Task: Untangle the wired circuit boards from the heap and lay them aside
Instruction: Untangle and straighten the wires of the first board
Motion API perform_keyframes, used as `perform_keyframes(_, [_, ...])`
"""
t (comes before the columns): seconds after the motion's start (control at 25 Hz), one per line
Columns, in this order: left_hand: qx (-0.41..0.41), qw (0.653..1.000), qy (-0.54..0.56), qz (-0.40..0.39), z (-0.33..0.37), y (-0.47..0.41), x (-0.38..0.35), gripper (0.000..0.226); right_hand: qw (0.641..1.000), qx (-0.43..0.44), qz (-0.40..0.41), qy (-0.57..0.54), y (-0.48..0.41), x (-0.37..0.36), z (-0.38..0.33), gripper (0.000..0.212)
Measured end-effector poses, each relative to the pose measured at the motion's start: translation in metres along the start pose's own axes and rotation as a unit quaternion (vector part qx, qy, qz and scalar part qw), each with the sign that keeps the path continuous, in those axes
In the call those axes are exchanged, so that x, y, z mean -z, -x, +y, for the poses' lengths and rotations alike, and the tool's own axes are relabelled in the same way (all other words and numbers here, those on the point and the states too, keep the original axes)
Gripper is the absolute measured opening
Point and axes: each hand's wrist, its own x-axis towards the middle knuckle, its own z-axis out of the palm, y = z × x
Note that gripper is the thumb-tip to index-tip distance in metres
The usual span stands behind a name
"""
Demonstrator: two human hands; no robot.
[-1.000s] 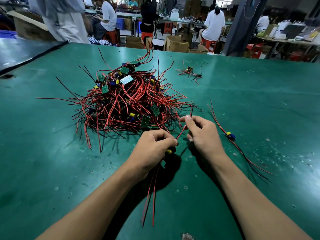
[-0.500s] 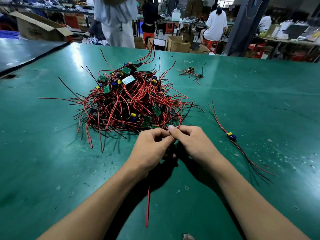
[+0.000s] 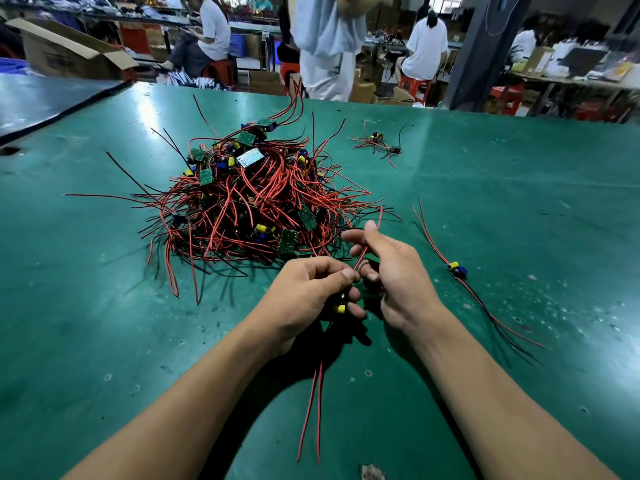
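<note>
Half a second ago the hands met fingertip to fingertip; now the right hand (image 3: pixel 394 271) has drawn slightly away, pinching a thin red wire (image 3: pixel 380 218) that rises past its thumb. The left hand (image 3: pixel 308 292) grips a small board (image 3: pixel 339 308) (only its yellow cylinder shows), and two red leads (image 3: pixel 317 410) trail below it, where one showed. The bristling heap (image 3: pixel 249 202) of red wires and green boards lies just beyond the hands on the scuffed green counter (image 3: pixel 519 202). A freed board (image 3: pixel 455 268) lies right of the right hand.
</note>
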Motion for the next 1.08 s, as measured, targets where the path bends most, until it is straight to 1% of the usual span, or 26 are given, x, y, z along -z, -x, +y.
perform_keyframes(0.08, [0.003, 1.000, -0.010, -0.013, -0.001, 0.001, -0.001, 0.013, 0.998, -0.020, -0.006, -0.051, -0.004, 0.006, -0.004, 0.044])
perform_keyframes(0.16, [0.007, 1.000, -0.017, -0.023, 0.000, 0.002, -0.002, 0.014, 0.988, -0.063, -0.053, -0.131, -0.006, 0.011, -0.006, 0.050])
perform_keyframes(0.24, [0.016, 0.999, -0.014, -0.026, 0.000, 0.002, 0.000, 0.016, 0.976, -0.087, -0.099, -0.174, -0.008, 0.013, -0.003, 0.050])
perform_keyframes(0.28, [0.022, 0.999, -0.009, -0.024, 0.000, 0.002, 0.001, 0.017, 0.977, -0.086, -0.110, -0.163, -0.009, 0.014, -0.002, 0.046])
perform_keyframes(0.36, [0.032, 0.999, 0.007, -0.013, 0.001, 0.002, 0.005, 0.016, 0.987, -0.064, -0.122, -0.085, -0.008, 0.016, -0.001, 0.035])
perform_keyframes(0.44, [0.040, 0.999, 0.019, -0.004, 0.002, 0.001, 0.009, 0.012, 0.984, -0.067, -0.161, -0.031, -0.005, 0.020, 0.001, 0.030])
perform_keyframes(0.56, [0.051, 0.998, 0.036, -0.003, 0.003, 0.001, 0.010, 0.009, 0.964, -0.096, -0.244, -0.036, 0.003, 0.023, 0.004, 0.027])
perform_keyframes(0.64, [0.050, 0.998, 0.046, 0.003, 0.002, 0.002, 0.010, 0.010, 0.957, -0.095, -0.274, -0.033, 0.006, 0.023, 0.005, 0.026])
perform_keyframes(0.68, [0.050, 0.997, 0.054, 0.004, 0.002, 0.002, 0.010, 0.011, 0.957, -0.090, -0.276, -0.025, 0.006, 0.022, 0.005, 0.025])
perform_keyframes(0.8, [0.049, 0.997, 0.067, 0.005, 0.002, 0.002, 0.011, 0.017, 0.965, -0.068, -0.252, -0.029, 0.007, 0.017, 0.010, 0.026])
perform_keyframes(0.88, [0.050, 0.997, 0.062, 0.014, 0.003, 0.000, 0.012, 0.014, 0.976, -0.037, -0.213, -0.038, 0.006, 0.012, 0.013, 0.029])
perform_keyframes(0.92, [0.050, 0.997, 0.057, 0.017, 0.003, -0.001, 0.013, 0.014, 0.983, -0.004, -0.183, -0.025, 0.004, 0.011, 0.014, 0.030])
perform_keyframes(1.0, [0.047, 0.998, 0.048, 0.012, 0.003, -0.002, 0.013, 0.015, 0.989, 0.093, -0.096, 0.057, -0.004, 0.013, 0.014, 0.027])
perform_keyframes(1.08, [0.035, 0.999, 0.029, 0.007, 0.002, -0.003, 0.012, 0.015, 0.971, 0.180, -0.024, 0.152, -0.011, 0.017, 0.012, 0.021])
